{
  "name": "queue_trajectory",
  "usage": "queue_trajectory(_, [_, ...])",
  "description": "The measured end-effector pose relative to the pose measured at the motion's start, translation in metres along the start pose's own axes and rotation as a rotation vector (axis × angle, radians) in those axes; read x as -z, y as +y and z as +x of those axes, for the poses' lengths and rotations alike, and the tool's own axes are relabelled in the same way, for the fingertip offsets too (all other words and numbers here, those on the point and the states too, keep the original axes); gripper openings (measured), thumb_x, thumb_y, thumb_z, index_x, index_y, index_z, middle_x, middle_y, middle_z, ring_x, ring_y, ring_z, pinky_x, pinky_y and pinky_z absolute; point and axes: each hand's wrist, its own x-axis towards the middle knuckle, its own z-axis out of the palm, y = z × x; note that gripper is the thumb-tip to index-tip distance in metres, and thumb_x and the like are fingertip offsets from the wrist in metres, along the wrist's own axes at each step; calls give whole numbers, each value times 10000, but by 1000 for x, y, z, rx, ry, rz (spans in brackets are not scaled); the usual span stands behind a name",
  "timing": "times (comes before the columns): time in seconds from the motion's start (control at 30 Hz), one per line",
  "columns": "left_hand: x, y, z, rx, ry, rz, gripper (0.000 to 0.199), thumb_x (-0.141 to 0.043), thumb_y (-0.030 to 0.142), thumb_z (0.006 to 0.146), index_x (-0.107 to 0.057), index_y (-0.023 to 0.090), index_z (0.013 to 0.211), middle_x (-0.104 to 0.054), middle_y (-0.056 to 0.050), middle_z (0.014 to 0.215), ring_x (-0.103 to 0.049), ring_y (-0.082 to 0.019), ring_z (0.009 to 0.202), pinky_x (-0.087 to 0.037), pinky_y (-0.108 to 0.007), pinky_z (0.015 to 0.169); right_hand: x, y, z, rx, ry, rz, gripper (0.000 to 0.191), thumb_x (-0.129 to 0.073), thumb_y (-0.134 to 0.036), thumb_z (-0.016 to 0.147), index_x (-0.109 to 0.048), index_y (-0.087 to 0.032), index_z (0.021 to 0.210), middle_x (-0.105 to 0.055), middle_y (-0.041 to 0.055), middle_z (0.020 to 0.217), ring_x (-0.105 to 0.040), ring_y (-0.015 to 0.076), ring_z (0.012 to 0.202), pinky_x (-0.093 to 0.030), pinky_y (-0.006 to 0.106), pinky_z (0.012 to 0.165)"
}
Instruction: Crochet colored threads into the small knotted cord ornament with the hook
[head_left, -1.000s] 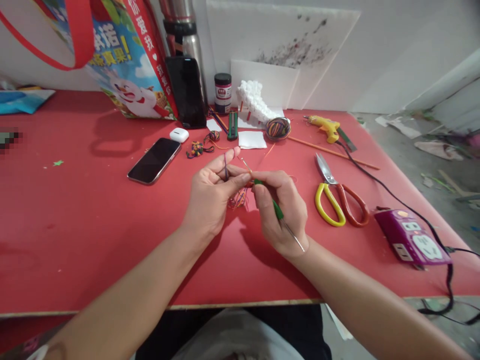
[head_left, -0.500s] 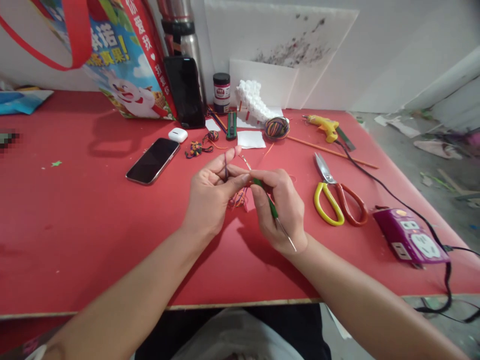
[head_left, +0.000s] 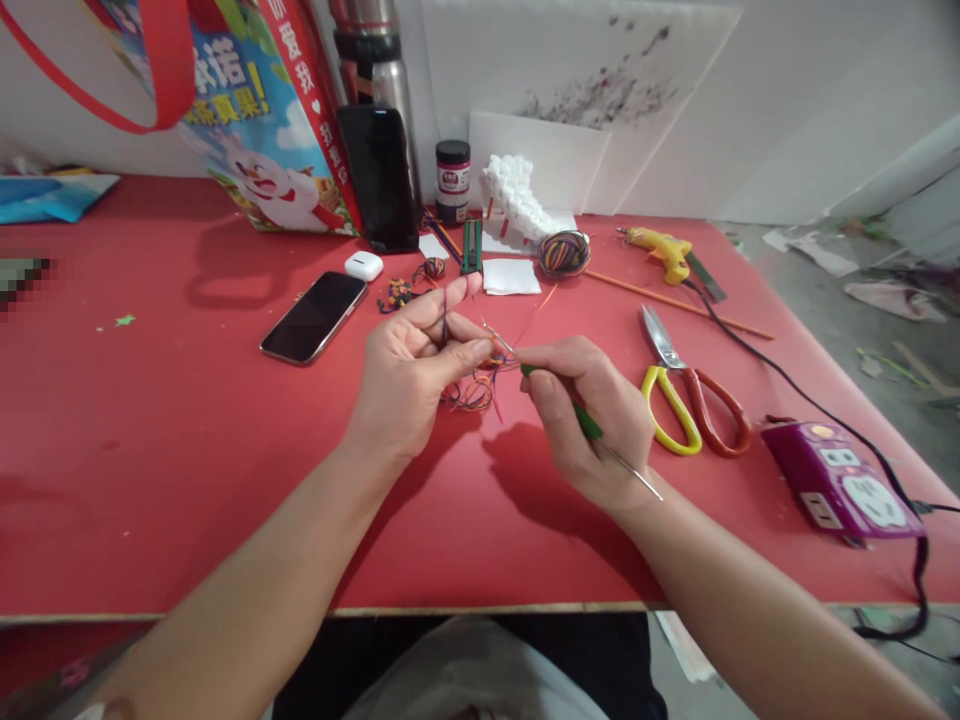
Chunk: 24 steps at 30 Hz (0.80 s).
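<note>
R hand (head_left: pixel 619 415) moved off L hand (head_left: pixel 401 385), gripping hook (head_left: pixel 588 422) | L hand pinching yarn (head_left: pixel 472 394) | jar (head_left: pixel 452 186) lidded, contents n/v

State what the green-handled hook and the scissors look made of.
Green-handled hook: shaft likely metal, silvery and shiny; evenly coloured grip perhaps plastic or rubber.
Scissors: bright grey blades, probably steel; smooth yellow and red handles, seemingly plastic-coated.

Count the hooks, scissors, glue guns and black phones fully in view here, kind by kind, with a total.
Green-handled metal hook, in the right hand: 1
Metal scissors with one yellow and one red-brown handle: 1
Yellow glue gun: 1
Black rectangular phones, one lying flat, one propped up: 2
Total: 5
</note>
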Motion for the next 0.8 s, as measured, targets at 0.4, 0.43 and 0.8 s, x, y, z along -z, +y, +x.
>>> queue_trajectory(0.4, [4,5,3,-8,36,47,370,-887,123,697,-842,209,1054,-732,8,709,-741,-191,775,-599,-309,747,5,-3,4,-4,-31,-5,155,-619,-170,1074,-741,-235,1142,-778,47,903,-721,179,765,-606,334,710])
queue_trajectory(0.43, [5,5,4,-9,34,48,369,-887,123,695,-843,206,1051,-728,9,705,-738,-189,769,-599,-310,750,6,-4,4,-7,-34,-6,153,-619,-172,1074,-745,-234,1133,-779,47,899,-722,178,763,-605,331,707])
queue_trajectory(0.8, [8,7,7,41,16,64,366,-879,105,655,-856,184,1012,-704,9,678,-678,-144,652,-525,-255,618,13,-4,9,-55,-78,25,172,-607,-179,1071,-771,-223,1093,-798,46,881,-713,163,726,-592,316,685])
